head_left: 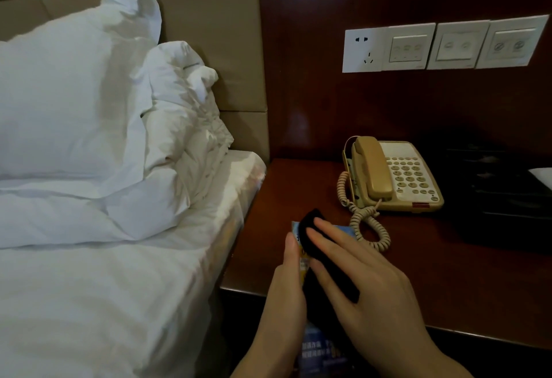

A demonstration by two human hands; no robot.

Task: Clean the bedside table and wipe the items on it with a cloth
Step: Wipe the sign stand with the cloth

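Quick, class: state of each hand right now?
Left hand: holds the printed blue-and-yellow card.
Right hand: open, straight fingers pressing the black cloth on it.

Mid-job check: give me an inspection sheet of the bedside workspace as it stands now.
Surface: dark wooden bedside table, glossy.
Job's things: black cloth on a blue-yellow printed card.
Clutter: beige telephone; black tray at right.
Hands: left hand holds the card's edge; right hand presses flat on the cloth.
Cables: coiled handset cord lies beside the card.
Surroundings: bed with white pillows; wall switch panels.
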